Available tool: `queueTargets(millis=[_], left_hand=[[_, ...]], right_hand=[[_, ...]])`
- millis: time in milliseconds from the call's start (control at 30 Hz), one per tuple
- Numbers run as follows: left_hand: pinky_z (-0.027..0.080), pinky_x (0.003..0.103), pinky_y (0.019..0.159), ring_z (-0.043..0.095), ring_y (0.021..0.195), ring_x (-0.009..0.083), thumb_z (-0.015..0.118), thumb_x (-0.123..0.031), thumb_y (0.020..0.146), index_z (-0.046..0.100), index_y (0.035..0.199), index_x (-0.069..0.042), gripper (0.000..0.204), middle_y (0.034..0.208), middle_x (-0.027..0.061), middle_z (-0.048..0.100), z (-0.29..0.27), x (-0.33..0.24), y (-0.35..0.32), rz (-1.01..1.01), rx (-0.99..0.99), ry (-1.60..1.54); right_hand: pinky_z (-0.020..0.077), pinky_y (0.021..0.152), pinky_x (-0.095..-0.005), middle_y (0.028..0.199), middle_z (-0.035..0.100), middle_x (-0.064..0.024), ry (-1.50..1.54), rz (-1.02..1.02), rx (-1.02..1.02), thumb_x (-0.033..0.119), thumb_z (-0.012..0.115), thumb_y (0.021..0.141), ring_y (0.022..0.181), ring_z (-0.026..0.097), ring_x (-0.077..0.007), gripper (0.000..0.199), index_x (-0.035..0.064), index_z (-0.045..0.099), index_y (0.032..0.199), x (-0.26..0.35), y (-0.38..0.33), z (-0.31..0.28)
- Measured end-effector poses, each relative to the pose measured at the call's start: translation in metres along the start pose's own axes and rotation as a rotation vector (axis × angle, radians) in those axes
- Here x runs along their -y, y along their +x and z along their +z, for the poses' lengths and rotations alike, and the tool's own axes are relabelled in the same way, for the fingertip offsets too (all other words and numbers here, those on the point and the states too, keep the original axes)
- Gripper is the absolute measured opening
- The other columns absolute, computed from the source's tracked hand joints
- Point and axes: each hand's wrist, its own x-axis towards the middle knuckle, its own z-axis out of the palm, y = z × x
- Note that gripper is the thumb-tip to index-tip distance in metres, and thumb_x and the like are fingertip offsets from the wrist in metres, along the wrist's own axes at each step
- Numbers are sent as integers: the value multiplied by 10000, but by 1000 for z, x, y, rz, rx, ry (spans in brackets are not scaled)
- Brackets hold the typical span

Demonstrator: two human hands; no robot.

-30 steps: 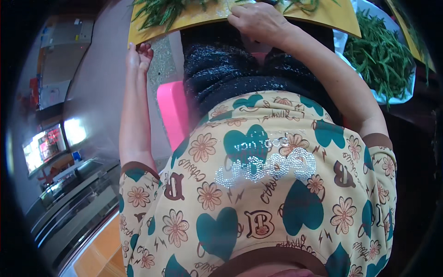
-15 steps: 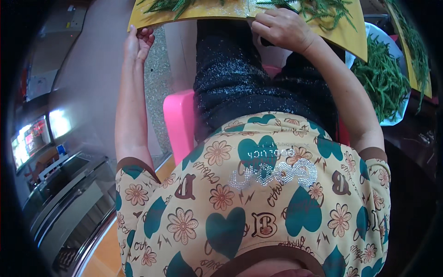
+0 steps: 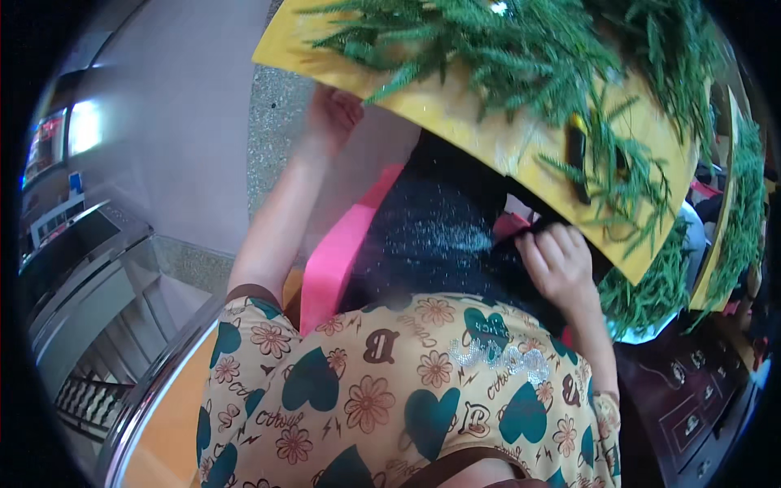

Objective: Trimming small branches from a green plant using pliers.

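Green feathery fern-like sprigs [image 3: 488, 57] lie heaped on a yellow board [image 3: 382, 85] in front of me. A black utility knife with a yellow end [image 3: 576, 159] rests on the board's right part, among loose sprigs. My left hand [image 3: 335, 114] is at the board's near edge, fingers curled below it; blur and the edge hide whether it grips anything. Over my lap, my right hand [image 3: 561, 264] is closed, its fingertips pinching dark cloth beside my black trousers [image 3: 439, 220]. Pale bits are scattered over the trousers.
A pink plastic chair [image 3: 333, 260] is under me. To the right, a pale container [image 3: 647, 329] holds more green sprigs, and another yellow board [image 3: 716, 276] bears greenery. A dark carved wooden surface [image 3: 691, 407] is at lower right, a metal-railed structure [image 3: 130, 325] at left.
My view has shifted, bringing more of the board and sprigs in. My right hand has left the board's edge and come down toward my lap. My left hand stays near the edge.
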Motion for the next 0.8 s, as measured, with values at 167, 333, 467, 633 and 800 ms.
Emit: queueTargets(millis=[167,333,467,633,800], left_hand=[[510,317,733,617,848,165,458,-332,948,551,1160,-121,314,948,-14,651,-36,45,62,-56,25,342],[511,319,731,619,851,168,460,-324,945,555,1157,-120,309,950,-9,652,-3,97,132,-204,113,394],[512,321,730,621,853,170,462,-318,943,558,1154,-119,306,951,-5,653,21,141,160,-289,187,395],[513,323,728,623,855,173,464,-310,941,563,1151,-118,301,953,0,653,35,153,187,-308,231,390],[515,325,727,625,857,176,466,-302,939,567,1148,-116,297,955,5,654,19,155,196,-316,225,412]], right_hand=[[422,585,-356,743,512,-80,130,306,220,45,706,697,691,532,-248,195,17,602,860,9,-10,-51],[426,611,-358,784,534,-104,173,629,333,50,710,678,729,545,-269,258,42,588,905,10,-57,-62],[422,619,-377,842,562,-113,133,712,214,105,693,699,758,555,-294,258,53,580,925,20,-89,-35],[440,641,-407,872,601,-117,131,683,272,169,656,735,783,575,-318,221,58,600,918,16,-88,-29],[474,693,-414,879,634,-119,434,860,415,206,628,771,816,599,-315,197,61,623,904,27,-112,-30]])
